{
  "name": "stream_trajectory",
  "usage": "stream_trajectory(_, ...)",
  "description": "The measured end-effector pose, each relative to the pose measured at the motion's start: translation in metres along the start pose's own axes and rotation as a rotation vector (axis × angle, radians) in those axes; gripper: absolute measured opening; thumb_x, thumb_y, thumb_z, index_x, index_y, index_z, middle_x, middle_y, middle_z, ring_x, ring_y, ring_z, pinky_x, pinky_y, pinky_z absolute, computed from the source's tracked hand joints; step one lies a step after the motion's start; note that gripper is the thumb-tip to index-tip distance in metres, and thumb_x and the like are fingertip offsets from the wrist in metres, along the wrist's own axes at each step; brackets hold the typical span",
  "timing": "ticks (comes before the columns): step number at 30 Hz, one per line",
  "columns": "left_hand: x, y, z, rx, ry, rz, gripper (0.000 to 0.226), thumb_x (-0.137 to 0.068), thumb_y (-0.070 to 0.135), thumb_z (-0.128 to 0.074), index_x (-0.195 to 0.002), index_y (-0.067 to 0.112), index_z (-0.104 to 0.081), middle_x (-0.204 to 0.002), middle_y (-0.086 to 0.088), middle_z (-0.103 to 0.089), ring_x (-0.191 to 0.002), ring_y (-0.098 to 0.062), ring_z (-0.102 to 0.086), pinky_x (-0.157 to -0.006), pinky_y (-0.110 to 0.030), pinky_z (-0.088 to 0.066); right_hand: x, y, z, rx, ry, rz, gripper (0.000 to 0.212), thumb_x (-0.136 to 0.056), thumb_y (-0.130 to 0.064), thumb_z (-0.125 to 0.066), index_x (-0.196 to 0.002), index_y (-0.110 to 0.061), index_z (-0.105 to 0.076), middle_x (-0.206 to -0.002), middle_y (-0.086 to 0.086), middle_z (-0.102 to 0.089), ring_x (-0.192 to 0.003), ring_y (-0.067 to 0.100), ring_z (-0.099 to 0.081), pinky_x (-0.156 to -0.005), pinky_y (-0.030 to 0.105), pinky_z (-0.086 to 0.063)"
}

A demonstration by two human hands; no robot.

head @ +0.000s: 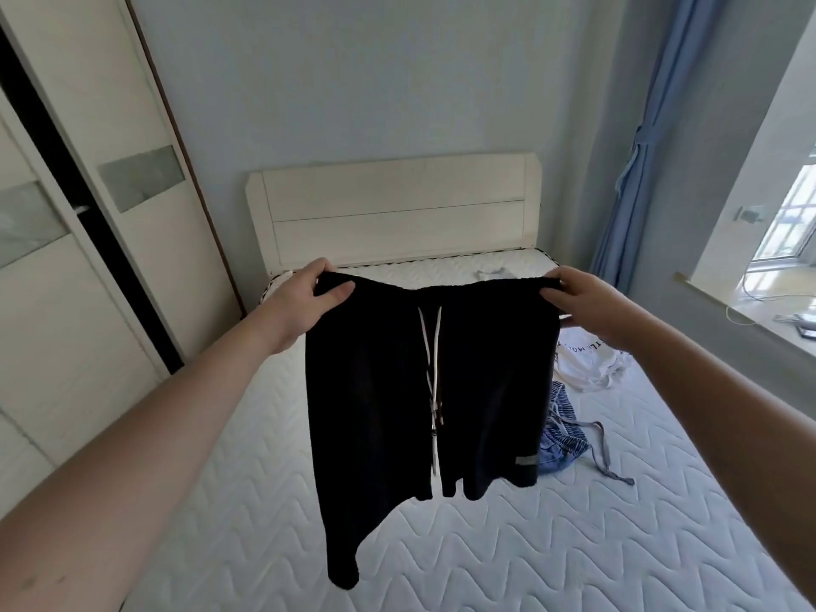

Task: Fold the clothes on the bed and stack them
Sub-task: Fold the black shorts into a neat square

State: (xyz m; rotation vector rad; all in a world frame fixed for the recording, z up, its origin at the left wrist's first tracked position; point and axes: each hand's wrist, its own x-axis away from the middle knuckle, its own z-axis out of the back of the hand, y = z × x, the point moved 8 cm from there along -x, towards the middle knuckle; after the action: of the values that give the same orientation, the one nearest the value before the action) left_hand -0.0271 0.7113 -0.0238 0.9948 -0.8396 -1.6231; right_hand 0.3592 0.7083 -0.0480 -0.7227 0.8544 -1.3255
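Black shorts (485,390) with a white drawstring hang in the air above the bed (530,558). My left hand (304,302) pinches the left end of the waistband, and my right hand (591,302) pinches the right end. The legs dangle down, the left one lower. Behind the shorts on the mattress lie a white printed shirt (587,360) and a blue striped garment (563,439) with a grey cord, both partly hidden. A small pale garment (494,273) lies near the headboard.
A white wardrobe (88,258) with sliding doors stands left of the bed. The headboard (397,209) is against the far wall. A blue curtain (640,170) and a window sill (759,315) with cables are on the right.
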Motion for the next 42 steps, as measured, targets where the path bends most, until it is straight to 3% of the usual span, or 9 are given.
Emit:
stream_trajectory(8, 0.005, -0.008, -0.016, 0.232, 0.198, 0.192, 0.023, -0.081, 0.023, -0.079, -0.084, 0.027, -0.057, -0.087, -0.009, -0.066, -0.066, -0.023, -0.068, -0.06, -0.04, -0.06, 0.014, -0.003, -0.029, -0.394, 0.074, -0.167, 0.015, -0.097, -0.016, -0.057, -0.11, -0.013, -0.062, -0.089, 0.004, -0.066, -0.065, 0.009, -0.064, -0.053, 0.018, -0.052)
stream_trajectory(11, 0.011, 0.001, -0.031, 0.181, 0.279, 0.119, 0.026, -0.079, 0.023, -0.081, -0.079, 0.031, -0.056, -0.085, -0.006, -0.067, -0.063, -0.018, -0.069, -0.053, -0.037, -0.058, 0.02, -0.021, -0.046, -0.428, 0.12, -0.083, 0.007, -0.095, -0.013, -0.06, -0.101, -0.017, -0.06, -0.093, 0.006, -0.068, -0.064, 0.008, -0.066, -0.055, 0.022, -0.053)
stream_trajectory(14, 0.016, 0.012, -0.048, 0.057, 0.328, 0.024, 0.028, -0.08, 0.026, -0.078, -0.082, 0.032, -0.051, -0.09, -0.003, -0.066, -0.074, -0.021, -0.068, -0.064, -0.037, -0.059, 0.028, -0.042, -0.067, -0.369, 0.148, 0.051, 0.011, -0.092, -0.011, -0.063, -0.096, -0.021, -0.061, -0.093, 0.007, -0.07, -0.074, 0.016, -0.065, -0.07, 0.034, -0.056)
stream_trajectory(18, 0.032, 0.034, -0.068, -0.157, 0.439, -0.136, 0.029, -0.082, 0.024, -0.074, -0.086, 0.03, -0.046, -0.077, 0.014, -0.056, -0.071, 0.005, -0.055, -0.062, -0.007, -0.038, 0.042, -0.064, -0.087, -0.389, 0.184, 0.172, 0.024, -0.089, -0.01, -0.067, -0.088, -0.034, -0.064, -0.086, -0.012, -0.072, -0.079, 0.007, -0.068, -0.07, 0.019, -0.052)
stream_trajectory(26, 0.049, 0.038, -0.104, -0.07, 0.471, -0.213, 0.024, -0.089, 0.031, -0.069, -0.09, 0.027, -0.045, -0.071, 0.014, -0.057, -0.069, 0.007, -0.057, -0.057, -0.005, -0.038, 0.058, -0.064, -0.105, -0.569, 0.291, 0.164, 0.019, -0.09, -0.013, -0.066, -0.097, -0.032, -0.067, -0.093, -0.005, -0.074, -0.088, 0.011, -0.07, -0.071, 0.022, -0.055)
stream_trajectory(29, 0.044, 0.032, -0.111, -0.01, 0.409, -0.161, 0.019, -0.094, 0.043, -0.058, -0.093, 0.03, -0.044, -0.073, 0.01, -0.059, -0.067, 0.001, -0.058, -0.055, -0.01, -0.041, 0.058, -0.058, -0.119, -0.636, 0.2, 0.126, 0.017, -0.095, -0.025, -0.056, -0.106, -0.036, -0.064, -0.103, -0.003, -0.073, -0.095, 0.016, -0.07, -0.079, 0.033, -0.057)
stream_trajectory(32, 0.037, 0.016, -0.115, 0.158, 0.367, -0.035, 0.022, -0.092, 0.059, -0.047, -0.091, 0.037, -0.044, -0.08, 0.009, -0.061, -0.069, 0.0, -0.059, -0.063, -0.023, -0.047, 0.06, -0.053, -0.145, -0.87, 0.024, 0.09, 0.029, -0.092, -0.029, -0.048, -0.116, -0.033, -0.062, -0.121, -0.002, -0.068, -0.116, 0.012, -0.062, -0.089, 0.023, -0.051)
stream_trajectory(35, 0.035, 0.007, -0.12, 0.279, 0.311, -0.001, 0.042, -0.075, 0.075, -0.058, -0.094, 0.04, -0.044, -0.091, 0.008, -0.063, -0.077, 0.002, -0.063, -0.064, -0.016, -0.049, 0.061, -0.048, -0.153, -1.016, -0.078, 0.077, 0.041, -0.091, -0.018, -0.04, -0.129, -0.022, -0.055, -0.132, 0.001, -0.062, -0.127, 0.011, -0.054, -0.104, 0.026, -0.044)
stream_trajectory(42, 0.023, -0.016, -0.126, 0.321, 0.235, 0.039, 0.034, -0.082, 0.053, -0.069, -0.101, 0.037, -0.045, -0.097, 0.003, -0.063, -0.088, -0.011, -0.065, -0.078, -0.031, -0.056, 0.058, -0.035, -0.137, -1.187, -0.164, -0.006, 0.042, -0.101, -0.012, -0.024, -0.135, -0.011, -0.047, -0.129, 0.02, -0.061, -0.124, 0.026, -0.057, -0.105, 0.038, -0.043)
